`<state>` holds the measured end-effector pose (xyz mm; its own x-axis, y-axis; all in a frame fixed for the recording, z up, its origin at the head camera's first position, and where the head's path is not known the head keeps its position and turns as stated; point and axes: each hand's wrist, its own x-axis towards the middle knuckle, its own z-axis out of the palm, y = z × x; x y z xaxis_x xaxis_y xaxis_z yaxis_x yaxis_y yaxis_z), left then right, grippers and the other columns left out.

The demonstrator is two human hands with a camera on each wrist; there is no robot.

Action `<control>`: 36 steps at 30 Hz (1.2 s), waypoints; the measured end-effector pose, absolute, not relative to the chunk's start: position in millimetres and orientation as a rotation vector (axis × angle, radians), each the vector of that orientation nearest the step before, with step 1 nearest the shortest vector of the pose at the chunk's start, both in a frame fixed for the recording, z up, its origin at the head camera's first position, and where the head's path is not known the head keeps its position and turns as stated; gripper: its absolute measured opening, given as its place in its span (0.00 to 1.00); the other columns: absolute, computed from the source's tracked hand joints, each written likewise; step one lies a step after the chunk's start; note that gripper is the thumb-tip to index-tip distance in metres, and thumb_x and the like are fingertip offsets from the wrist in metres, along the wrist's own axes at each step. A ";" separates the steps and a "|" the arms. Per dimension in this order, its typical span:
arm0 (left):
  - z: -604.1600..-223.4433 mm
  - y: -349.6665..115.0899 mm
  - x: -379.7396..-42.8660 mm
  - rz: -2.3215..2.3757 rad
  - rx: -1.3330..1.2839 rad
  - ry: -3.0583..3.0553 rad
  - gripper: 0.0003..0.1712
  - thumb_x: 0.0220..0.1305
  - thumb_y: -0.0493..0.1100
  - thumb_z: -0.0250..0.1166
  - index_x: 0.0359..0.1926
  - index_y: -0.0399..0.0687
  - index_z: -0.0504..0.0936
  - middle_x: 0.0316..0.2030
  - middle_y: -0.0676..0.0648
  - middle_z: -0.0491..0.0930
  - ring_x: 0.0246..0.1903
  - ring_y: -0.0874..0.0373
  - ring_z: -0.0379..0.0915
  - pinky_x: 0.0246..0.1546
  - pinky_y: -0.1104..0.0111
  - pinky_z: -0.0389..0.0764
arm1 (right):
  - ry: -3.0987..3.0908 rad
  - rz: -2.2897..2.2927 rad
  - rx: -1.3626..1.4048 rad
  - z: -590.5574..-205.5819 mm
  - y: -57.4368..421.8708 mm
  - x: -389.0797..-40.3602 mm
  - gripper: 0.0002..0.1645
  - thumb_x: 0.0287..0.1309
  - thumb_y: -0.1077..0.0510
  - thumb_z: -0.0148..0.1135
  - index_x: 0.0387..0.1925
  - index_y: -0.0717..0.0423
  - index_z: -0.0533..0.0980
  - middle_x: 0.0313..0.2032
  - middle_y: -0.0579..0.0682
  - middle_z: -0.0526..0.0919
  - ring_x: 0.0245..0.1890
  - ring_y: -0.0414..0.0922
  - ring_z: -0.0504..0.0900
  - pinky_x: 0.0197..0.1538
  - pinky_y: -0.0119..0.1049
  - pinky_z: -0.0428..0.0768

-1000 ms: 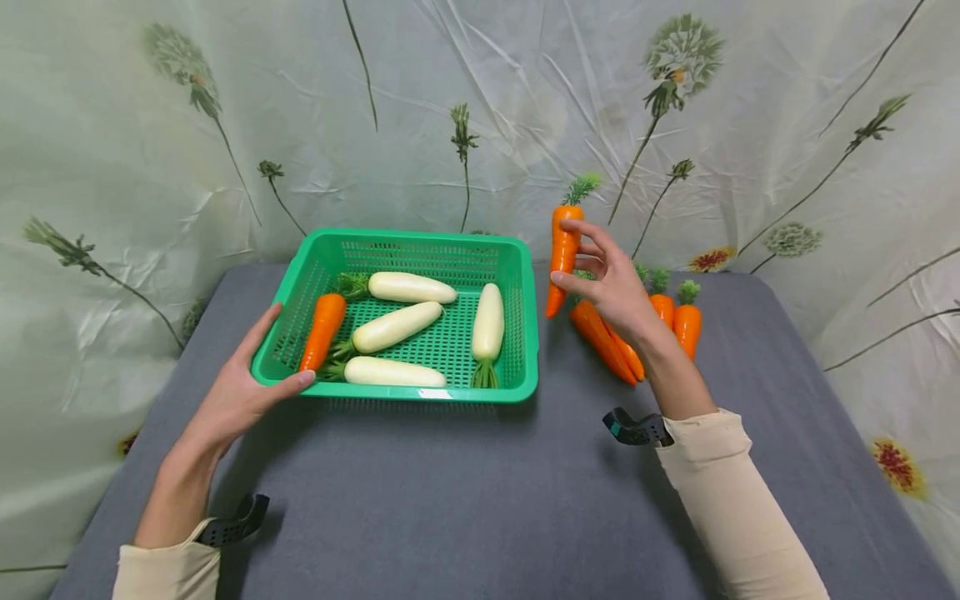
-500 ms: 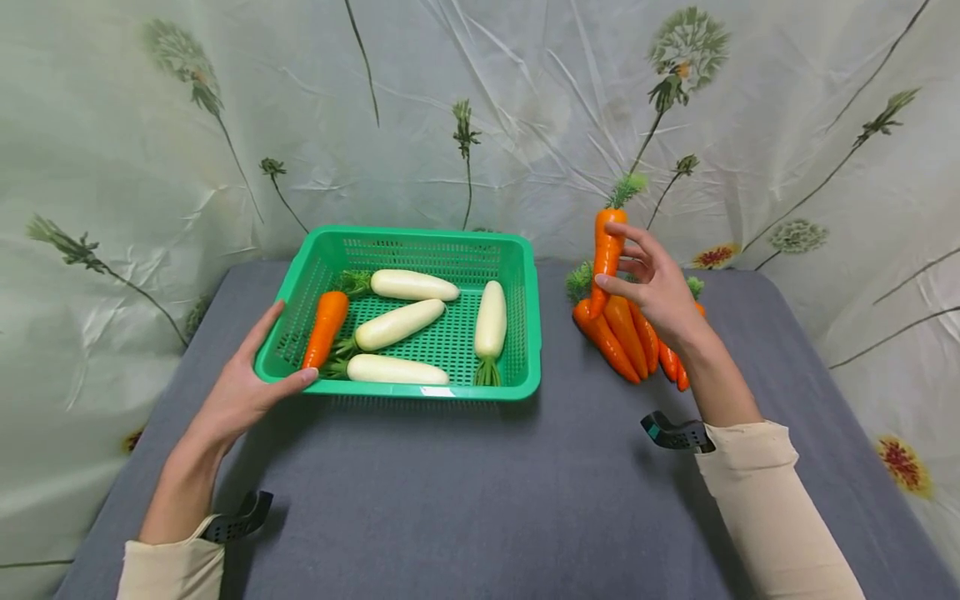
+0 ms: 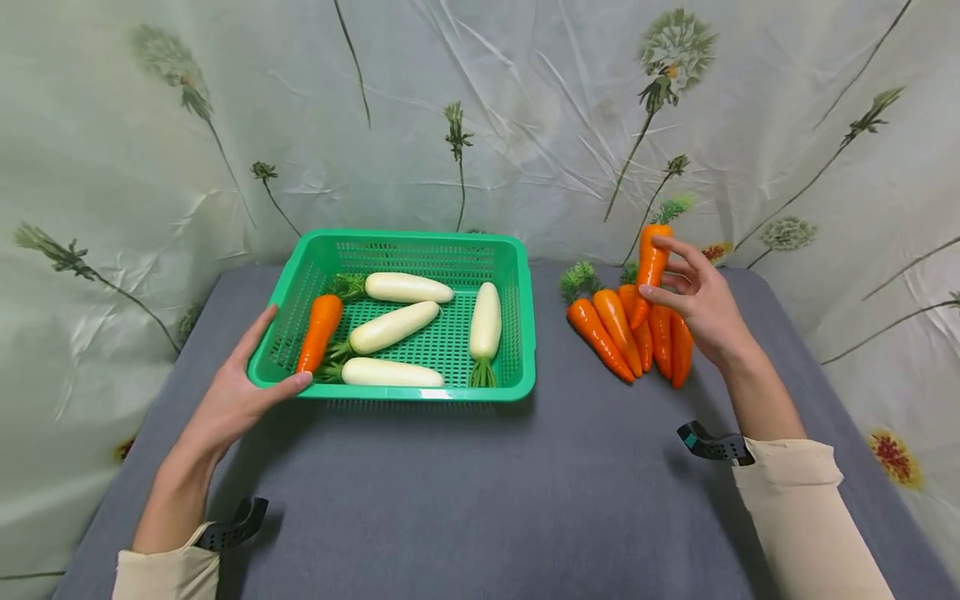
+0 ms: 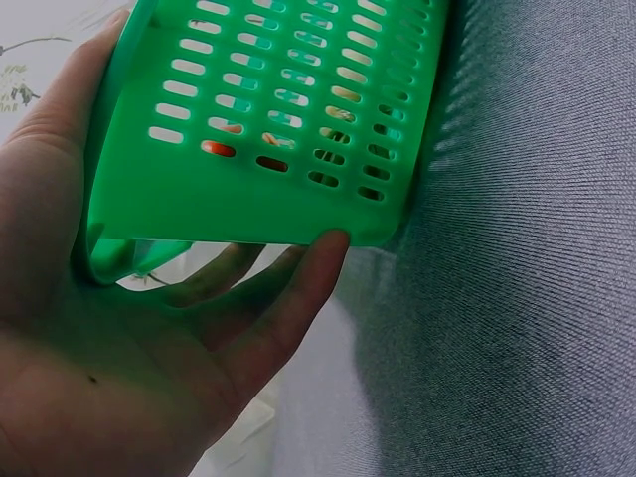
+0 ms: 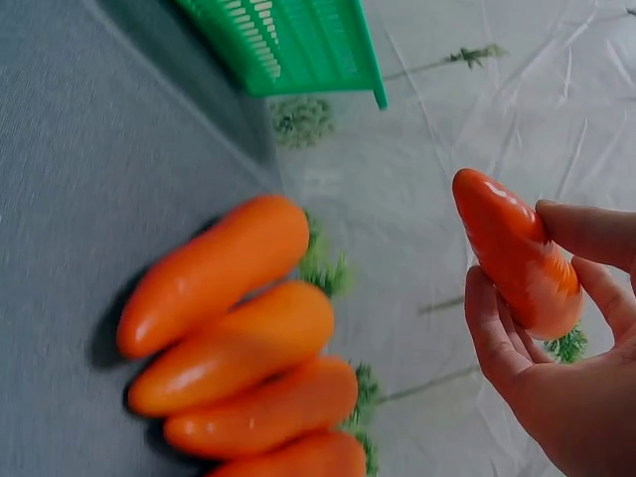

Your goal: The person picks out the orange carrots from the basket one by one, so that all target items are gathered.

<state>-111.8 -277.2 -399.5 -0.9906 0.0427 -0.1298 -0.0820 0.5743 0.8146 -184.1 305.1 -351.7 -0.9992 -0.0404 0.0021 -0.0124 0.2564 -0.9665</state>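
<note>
The right hand (image 3: 701, 302) pinches a smooth orange plastic carrot (image 3: 651, 265) upright above four carrots (image 3: 637, 332) lying on the grey worktop (image 3: 480, 483); the left hand (image 3: 238, 392) grips the green perforated plastic basket's (image 3: 420, 393) near-left corner.

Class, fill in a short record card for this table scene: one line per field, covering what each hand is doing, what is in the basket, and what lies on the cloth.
Left hand: holds the near left corner of the green basket, thumb on the rim
Right hand: grip on one carrot, held upright above the pile
Basket contents: four white radishes and one orange carrot
Carrot pile: orange carrots side by side on the grey cloth, right of the basket
Backdrop: pale flower-printed sheet
</note>
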 end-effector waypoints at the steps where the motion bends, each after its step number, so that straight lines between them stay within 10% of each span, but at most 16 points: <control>1: -399.6 -277.1 -111.9 1.393 -0.032 2.662 0.60 0.67 0.51 0.72 0.82 0.84 0.36 0.83 0.37 0.43 0.63 0.45 0.61 0.45 0.82 0.66 | 2.476 -1.899 -0.033 -353.0 308.7 -182.6 0.41 0.68 0.60 0.68 0.77 0.38 0.64 0.60 0.38 0.69 0.56 0.37 0.75 0.52 0.22 0.76; 22: -399.1 -279.2 -110.2 1.429 -0.017 2.645 0.60 0.68 0.48 0.71 0.82 0.82 0.37 0.81 0.32 0.48 0.54 0.67 0.65 0.44 0.84 0.70 | 2.284 -2.099 0.095 -395.4 375.0 -166.2 0.42 0.68 0.64 0.66 0.78 0.44 0.62 0.55 0.41 0.70 0.48 0.30 0.80 0.45 0.23 0.81; 36: -401.5 -278.4 -113.5 1.411 -0.033 2.651 0.60 0.68 0.49 0.71 0.82 0.82 0.36 0.81 0.33 0.47 0.56 0.60 0.65 0.44 0.84 0.69 | 2.273 -2.012 0.225 -416.6 395.7 -163.0 0.39 0.67 0.62 0.68 0.74 0.39 0.65 0.51 0.37 0.73 0.45 0.27 0.81 0.44 0.23 0.82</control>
<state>-113.5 -278.4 -401.5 -0.9903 0.0452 -0.1315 -0.0838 0.5603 0.8240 -163.0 395.7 -416.6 -0.9844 0.0456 -0.1699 0.1741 0.1173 -0.9777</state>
